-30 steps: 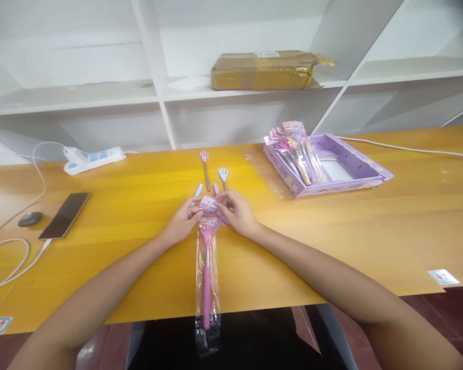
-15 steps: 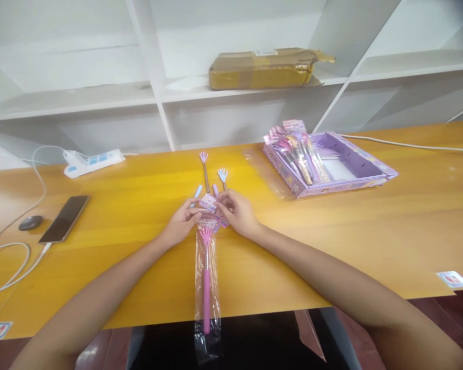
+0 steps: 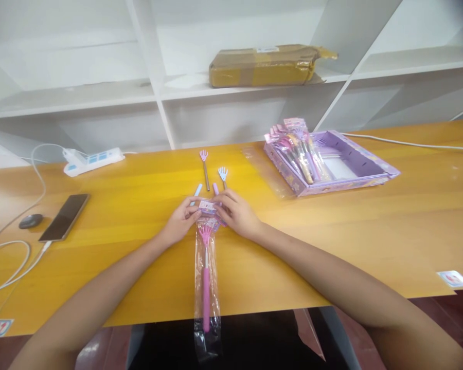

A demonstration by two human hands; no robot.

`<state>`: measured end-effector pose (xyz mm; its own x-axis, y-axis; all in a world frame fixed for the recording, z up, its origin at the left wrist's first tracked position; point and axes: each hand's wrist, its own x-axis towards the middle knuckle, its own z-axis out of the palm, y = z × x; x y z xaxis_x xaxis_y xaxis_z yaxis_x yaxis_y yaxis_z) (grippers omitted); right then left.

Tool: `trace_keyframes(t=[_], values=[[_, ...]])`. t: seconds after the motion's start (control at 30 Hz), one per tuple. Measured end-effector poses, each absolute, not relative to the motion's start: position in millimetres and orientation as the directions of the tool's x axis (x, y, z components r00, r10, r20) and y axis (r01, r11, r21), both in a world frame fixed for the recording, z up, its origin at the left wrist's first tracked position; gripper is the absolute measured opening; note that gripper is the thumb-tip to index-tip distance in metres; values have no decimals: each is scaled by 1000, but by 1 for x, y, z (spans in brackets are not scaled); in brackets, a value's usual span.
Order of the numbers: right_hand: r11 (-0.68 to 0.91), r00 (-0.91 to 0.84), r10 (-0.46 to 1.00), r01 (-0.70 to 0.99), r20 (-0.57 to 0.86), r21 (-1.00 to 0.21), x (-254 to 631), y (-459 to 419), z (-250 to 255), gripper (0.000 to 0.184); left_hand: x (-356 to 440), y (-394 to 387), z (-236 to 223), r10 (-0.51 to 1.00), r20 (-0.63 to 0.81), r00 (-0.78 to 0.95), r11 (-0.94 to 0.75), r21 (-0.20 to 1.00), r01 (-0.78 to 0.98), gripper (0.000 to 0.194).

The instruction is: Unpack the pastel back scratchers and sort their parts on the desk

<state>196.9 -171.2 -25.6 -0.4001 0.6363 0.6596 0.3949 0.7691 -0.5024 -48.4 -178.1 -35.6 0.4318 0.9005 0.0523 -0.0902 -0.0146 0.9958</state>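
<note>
Clear plastic wraps the pink scratcher [image 3: 206, 298], and its sleeve [image 3: 213, 280] lies lengthwise toward the person, the lower end reaching past the near edge of the counter [image 3: 370, 226]. That overhang looks like the main weakness: if the hold at the top slips, the handle's weight might drag the pack down off the edge.

Farther up, the left hand [image 3: 179, 222] has thumb and fingers closed on the left side of the header card [image 3: 207, 206], and the right hand [image 3: 237, 216] appears to pinch its right side. Uneven pulling between the two could crease the card or split the thin film below it. More printed material shows under the right fingers, partly hidden, and might get caught up.

Just beyond the hands lie a blue handle [image 3: 197, 190] and a purple handle [image 3: 215, 188], then a blue claw head [image 3: 223, 174] and a pink claw head [image 3: 203, 155]; which joins which I cannot tell. A forward knock of the knuckles could roll them.

At the far right, packed scratchers [image 3: 301, 159] are heaped at the left end of the purple tray [image 3: 347, 186], some rising above the rim; slick wrapping could let them slide out if bumped.
</note>
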Motion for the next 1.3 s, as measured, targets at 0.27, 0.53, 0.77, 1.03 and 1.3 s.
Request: trace_keyframes(t=[0.27,0.53,0.77,1.03,1.3], values=[[780,-405,624,365,668,-508,199,-169,-25,22,-49,-179,-36,900,51,432,-9,995,-99,55],[777,-454,629,359,631,-517,197,-175,-26,26,-47,-178,-36,908,34,417,18,993,-119,55],[772,-472,636,370,611,-517,197,-176,-26,27,-48,-179,-35,912,22,410,11,997,-77,59],[785,-542,617,366,571,-500,196,-177,-23,28,-49,-181,-28,908,32,418,-6,998,-63,56],[781,-616,621,444,483,-438,197,-179,-20,42,-49,-179,-26,914,59,402,-30,996,-78,56]])
